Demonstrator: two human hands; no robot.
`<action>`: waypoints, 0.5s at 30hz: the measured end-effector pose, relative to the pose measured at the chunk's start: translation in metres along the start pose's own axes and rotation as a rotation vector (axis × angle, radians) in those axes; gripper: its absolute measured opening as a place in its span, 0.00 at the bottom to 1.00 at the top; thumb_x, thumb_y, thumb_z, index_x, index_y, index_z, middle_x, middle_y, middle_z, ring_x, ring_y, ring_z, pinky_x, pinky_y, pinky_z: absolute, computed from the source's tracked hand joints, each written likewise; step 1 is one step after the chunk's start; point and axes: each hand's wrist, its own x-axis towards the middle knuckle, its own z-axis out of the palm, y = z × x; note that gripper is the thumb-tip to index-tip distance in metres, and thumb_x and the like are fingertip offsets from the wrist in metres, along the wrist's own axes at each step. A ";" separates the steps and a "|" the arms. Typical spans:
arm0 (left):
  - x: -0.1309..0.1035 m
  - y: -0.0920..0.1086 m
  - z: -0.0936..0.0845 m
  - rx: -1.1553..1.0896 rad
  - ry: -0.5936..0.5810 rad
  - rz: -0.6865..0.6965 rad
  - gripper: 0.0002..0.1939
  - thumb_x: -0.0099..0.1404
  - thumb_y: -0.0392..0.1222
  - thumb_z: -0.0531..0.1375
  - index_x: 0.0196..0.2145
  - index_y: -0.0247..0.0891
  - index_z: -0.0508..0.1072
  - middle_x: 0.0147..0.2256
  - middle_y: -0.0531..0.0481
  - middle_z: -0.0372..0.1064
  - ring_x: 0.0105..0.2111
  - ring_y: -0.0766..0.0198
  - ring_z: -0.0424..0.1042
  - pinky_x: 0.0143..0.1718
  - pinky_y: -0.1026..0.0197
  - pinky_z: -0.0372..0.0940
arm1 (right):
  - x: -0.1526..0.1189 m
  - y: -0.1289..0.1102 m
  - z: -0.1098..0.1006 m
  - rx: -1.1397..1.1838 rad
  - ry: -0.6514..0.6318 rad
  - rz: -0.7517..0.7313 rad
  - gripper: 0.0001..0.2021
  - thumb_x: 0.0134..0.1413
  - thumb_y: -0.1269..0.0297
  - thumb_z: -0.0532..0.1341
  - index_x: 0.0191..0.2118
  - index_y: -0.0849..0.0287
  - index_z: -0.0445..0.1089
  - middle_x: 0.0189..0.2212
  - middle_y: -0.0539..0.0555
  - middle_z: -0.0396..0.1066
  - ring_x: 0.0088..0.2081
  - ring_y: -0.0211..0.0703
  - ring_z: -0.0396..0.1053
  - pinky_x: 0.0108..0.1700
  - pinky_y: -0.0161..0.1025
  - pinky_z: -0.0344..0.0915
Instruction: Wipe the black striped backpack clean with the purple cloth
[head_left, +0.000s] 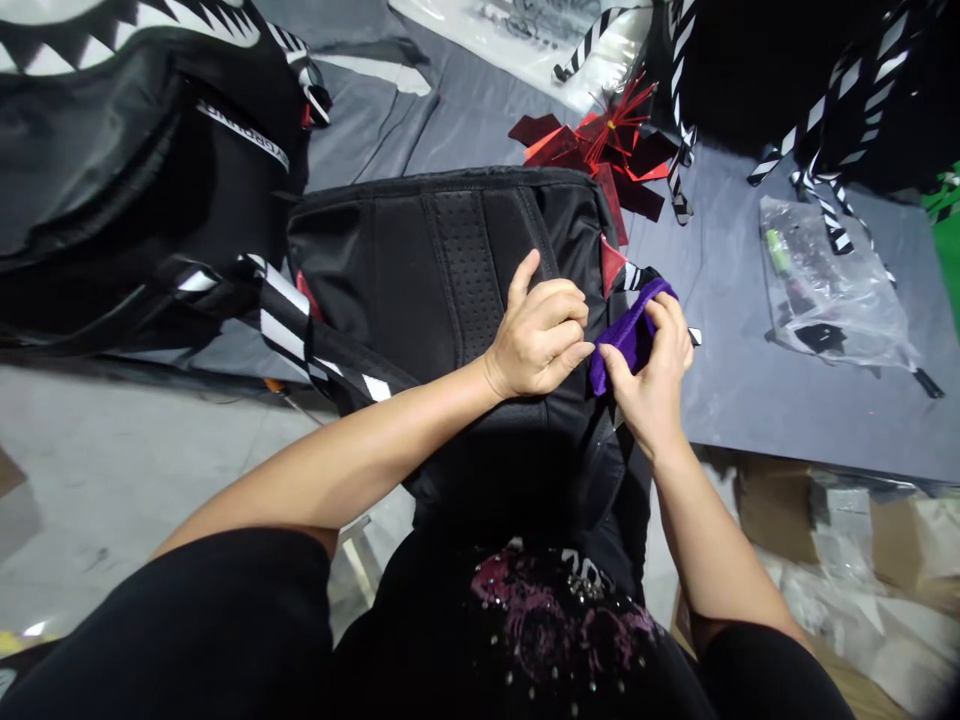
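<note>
A black backpack (pixel 405 270) lies on the table with its padded back panel facing up, hanging over the near edge toward my body. My right hand (pixel 652 375) holds a purple cloth (pixel 634 335) at the bag's right side, thumb and fingers closed on it. Just left of the cloth is my left hand (pixel 541 335), over the back panel, its fingers curled with thumb against them and one finger raised. Whatever it may pinch is too small to make out. A red triangular tab (pixel 611 265) and a black-and-white striped strap (pixel 285 315) are sewn to the bag.
Another black bag (pixel 150 170) with a white tooth print stands at the left. Red tags on strings (pixel 607 150) lie behind the backpack. On the right of the grey table (pixel 750 400) is a clear plastic bag (pixel 840 290), below black bags with striped cords (pixel 817 120).
</note>
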 end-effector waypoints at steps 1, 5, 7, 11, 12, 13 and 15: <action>0.000 0.000 0.000 -0.002 -0.007 -0.015 0.19 0.71 0.52 0.47 0.26 0.42 0.66 0.33 0.55 0.66 0.45 0.64 0.66 0.71 0.46 0.30 | 0.001 0.002 -0.001 -0.001 -0.015 0.003 0.27 0.57 0.54 0.57 0.60 0.53 0.52 0.63 0.63 0.55 0.65 0.56 0.52 0.61 0.64 0.48; 0.000 0.000 0.001 0.019 0.046 0.000 0.17 0.69 0.50 0.48 0.26 0.43 0.66 0.32 0.56 0.66 0.44 0.65 0.67 0.70 0.48 0.35 | 0.002 0.007 -0.004 -0.013 -0.058 0.005 0.29 0.58 0.50 0.57 0.62 0.52 0.51 0.65 0.64 0.49 0.66 0.59 0.48 0.61 0.70 0.45; 0.000 0.000 0.001 0.010 0.048 -0.002 0.17 0.69 0.50 0.48 0.26 0.43 0.66 0.32 0.55 0.67 0.44 0.64 0.68 0.69 0.48 0.36 | 0.004 0.009 -0.004 -0.021 -0.087 0.018 0.33 0.56 0.47 0.59 0.63 0.53 0.50 0.67 0.66 0.43 0.67 0.64 0.42 0.60 0.73 0.42; -0.002 -0.001 0.003 -0.003 0.052 -0.035 0.19 0.69 0.51 0.48 0.24 0.42 0.65 0.30 0.54 0.67 0.43 0.62 0.69 0.68 0.45 0.38 | 0.016 0.011 0.005 0.009 -0.117 0.024 0.40 0.53 0.43 0.62 0.65 0.52 0.47 0.69 0.66 0.37 0.68 0.66 0.37 0.60 0.75 0.42; -0.002 -0.001 0.003 -0.002 0.057 -0.040 0.19 0.69 0.51 0.48 0.24 0.41 0.64 0.30 0.54 0.67 0.42 0.61 0.70 0.68 0.44 0.39 | 0.020 0.011 0.007 0.017 -0.128 0.017 0.40 0.53 0.43 0.62 0.65 0.51 0.46 0.69 0.65 0.36 0.69 0.65 0.36 0.60 0.74 0.42; -0.003 -0.002 0.004 -0.001 0.052 -0.049 0.20 0.69 0.51 0.48 0.23 0.41 0.64 0.29 0.54 0.67 0.42 0.61 0.70 0.68 0.43 0.39 | 0.023 0.011 0.009 0.021 -0.143 0.009 0.41 0.52 0.43 0.62 0.66 0.50 0.46 0.69 0.64 0.36 0.69 0.65 0.36 0.61 0.73 0.42; -0.003 -0.002 0.005 0.001 0.022 -0.072 0.22 0.70 0.54 0.45 0.23 0.42 0.64 0.28 0.54 0.67 0.41 0.61 0.70 0.68 0.43 0.38 | 0.027 0.012 0.010 0.021 -0.187 -0.003 0.42 0.51 0.42 0.63 0.66 0.50 0.45 0.69 0.63 0.37 0.69 0.65 0.36 0.61 0.73 0.41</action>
